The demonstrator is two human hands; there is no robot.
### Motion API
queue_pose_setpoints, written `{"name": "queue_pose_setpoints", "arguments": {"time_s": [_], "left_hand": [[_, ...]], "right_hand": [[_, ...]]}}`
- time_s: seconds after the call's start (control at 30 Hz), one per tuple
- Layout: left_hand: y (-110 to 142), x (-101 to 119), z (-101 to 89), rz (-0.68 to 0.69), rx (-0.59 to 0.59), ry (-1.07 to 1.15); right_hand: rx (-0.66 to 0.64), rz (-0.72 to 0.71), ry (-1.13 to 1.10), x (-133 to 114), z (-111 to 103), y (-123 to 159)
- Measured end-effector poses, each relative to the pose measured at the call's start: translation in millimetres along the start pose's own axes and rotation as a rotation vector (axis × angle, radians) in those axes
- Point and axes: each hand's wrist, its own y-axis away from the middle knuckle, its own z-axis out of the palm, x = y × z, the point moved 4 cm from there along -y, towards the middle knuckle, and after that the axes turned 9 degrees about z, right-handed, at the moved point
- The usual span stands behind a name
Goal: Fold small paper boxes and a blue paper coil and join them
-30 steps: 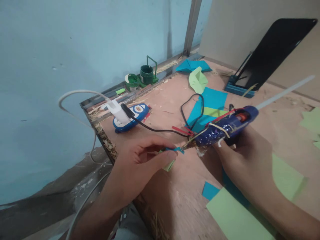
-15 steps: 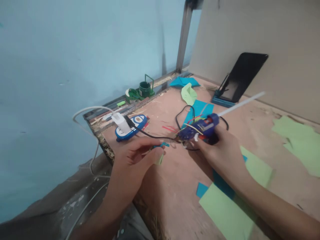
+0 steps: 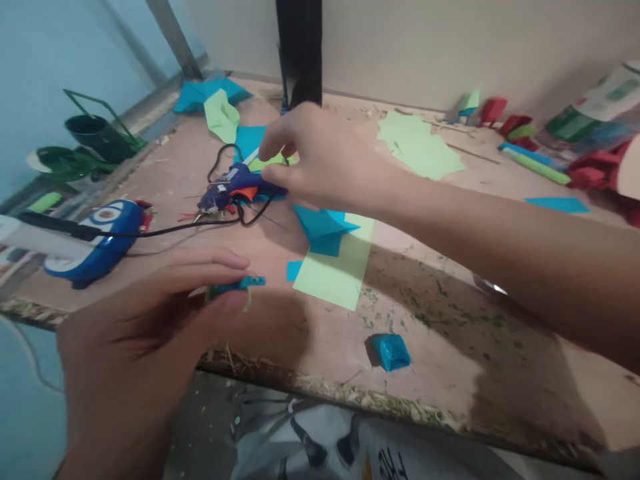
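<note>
My left hand [image 3: 165, 313] pinches a small folded blue and light green paper piece [image 3: 243, 283] between thumb and fingertips, over the near edge of the table. A blue glue gun [image 3: 230, 187] with an orange trigger and a black cord lies on its side on the tabletop. My right hand [image 3: 315, 157] is just beyond it, thumb and forefinger apart close to its back end, where a pale glue stick [image 3: 251, 156] pokes out. Below that hand are a folded blue paper [image 3: 325, 230] and a light green sheet [image 3: 335, 280]. A small blue paper block [image 3: 393, 351] rests near the front edge.
On the left lies a blue and white power strip [image 3: 117, 233] with plugs in it. Green cups [image 3: 97, 137] stand behind it. A black phone-like slab [image 3: 300, 47] stands at the back. Green paper [image 3: 420, 143], red paper pieces [image 3: 494, 110] and a bottle [image 3: 595, 103] are at right.
The glue gun, earlier held in my right hand, now lies on the table with that hand's fingers loosened behind it. My view has swung right. My left hand keeps the paper piece.
</note>
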Motion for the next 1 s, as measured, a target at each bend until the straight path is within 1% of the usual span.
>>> {"name": "queue_pose_setpoints", "arguments": {"time_s": [0.03, 0.07, 0.1, 0.17, 0.23, 0.33, 0.4, 0.47, 0.6, 0.7, 0.83, 1.0], "left_hand": [[0, 3, -0.6, 0.052, 0.046, -0.080], [0, 5, 4.1, 0.089, 0.008, -0.080], [-1, 8, 9.0, 0.141, -0.002, -0.099], [-3, 14, 24.6, 0.229, -0.107, -0.063], [-4, 18, 40.3, 0.288, -0.212, -0.025], [-4, 21, 57.7, 0.302, -0.324, 0.026], [-1, 22, 64.3, 0.295, -0.369, 0.032], [3, 24, 67.8, 0.297, -0.399, 0.021], [7, 35, 67.7, 0.358, -0.424, 0.001], [8, 44, 65.6, 0.388, -0.437, -0.023], [13, 46, 66.4, 0.361, -0.465, -0.007], [26, 37, 69.0, 0.295, -0.362, 0.116]], "right_hand": [[0.000, -0.015, -0.030, -1, -13, 12], [-0.013, -0.029, -0.047, -2, -26, 25], [0.005, -0.041, -0.056, -1, -39, 39], [-0.020, -0.004, -0.024, 3, -58, 69], [0.048, 0.053, -0.040, 10, -75, 101], [0.103, 0.145, -0.130, 20, -84, 148], [0.131, 0.227, -0.188, 26, -83, 177], [0.154, 0.317, -0.226, 31, -78, 201], [0.182, 0.451, -0.357, 37, -60, 232], [0.172, 0.488, -0.454, 37, -48, 246], [0.128, 0.481, -0.541, 32, -38, 258], [0.082, 0.499, -0.631, 32, -25, 269]]}}
